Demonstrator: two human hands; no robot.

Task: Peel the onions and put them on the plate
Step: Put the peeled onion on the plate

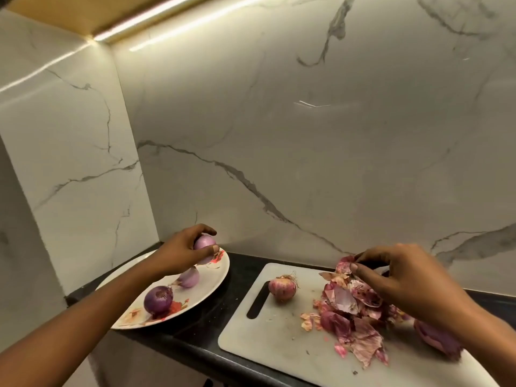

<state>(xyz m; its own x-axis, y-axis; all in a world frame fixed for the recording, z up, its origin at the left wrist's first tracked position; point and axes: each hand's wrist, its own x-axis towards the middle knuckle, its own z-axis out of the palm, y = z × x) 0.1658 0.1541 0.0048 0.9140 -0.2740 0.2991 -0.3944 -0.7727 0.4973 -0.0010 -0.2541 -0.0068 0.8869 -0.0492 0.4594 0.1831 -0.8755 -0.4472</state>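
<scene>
One dark worktop (241, 276) carries it all: your white board (279, 342) on the right, the plate (208, 289) on the left, and a heap of peelings (354, 311) on the board. Your left hand (178, 252) hangs over the plate's far edge, its grip clamped round a peeled onion (205, 244). A dark onion (158, 300) and a pale onion (190, 277) already lie on the plate. Your right hand (402, 275) pinches a scrap of peel (344, 265) above the heap. You look to be at the placing step. Next, lower the held onion onto a bare patch, drop the scrap, then take the unpeeled onion (282, 289) by the board's slot.
</scene>
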